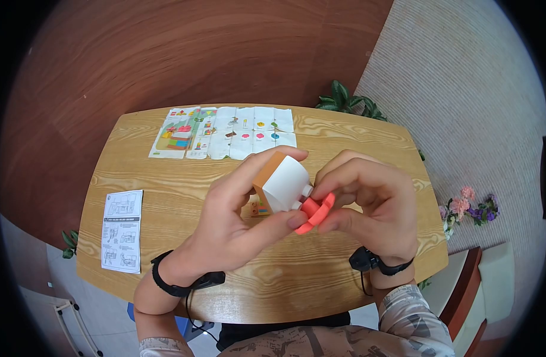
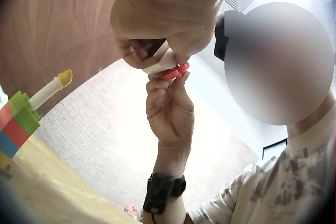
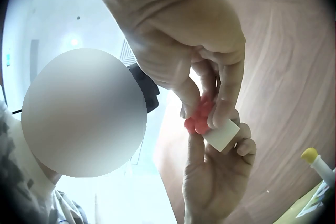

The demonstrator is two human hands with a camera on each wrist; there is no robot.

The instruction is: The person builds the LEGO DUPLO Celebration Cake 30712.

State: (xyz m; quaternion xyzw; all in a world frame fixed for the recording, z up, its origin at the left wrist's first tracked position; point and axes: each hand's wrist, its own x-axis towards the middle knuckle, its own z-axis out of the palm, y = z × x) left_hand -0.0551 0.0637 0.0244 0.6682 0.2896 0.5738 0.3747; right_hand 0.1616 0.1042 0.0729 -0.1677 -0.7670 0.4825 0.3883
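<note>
A white block with a brown layer (image 1: 286, 184) is gripped in the left hand (image 1: 228, 217), fingers behind it and thumb at its lower end. The right hand (image 1: 374, 205) pinches a red, lobed piece (image 1: 318, 213) against the block's studded side; the left thumb touches it too. In the left wrist view the red piece (image 2: 176, 71) lies between the block (image 2: 160, 62) and the right fingers. Its rounded lobes (image 3: 201, 121) show in the right wrist view, beside the pale block (image 3: 222, 135). Whether the two pieces are joined, I cannot tell.
An unfolded picture sheet (image 1: 225, 134) lies at the table's back, and a printed leaflet (image 1: 122, 231) at its left. Behind the hands, a small colored part (image 1: 259, 207) shows. Stacked colored bricks (image 2: 18, 124) hold a candle piece (image 2: 50, 91). Flowers (image 1: 468, 208) stand at the right.
</note>
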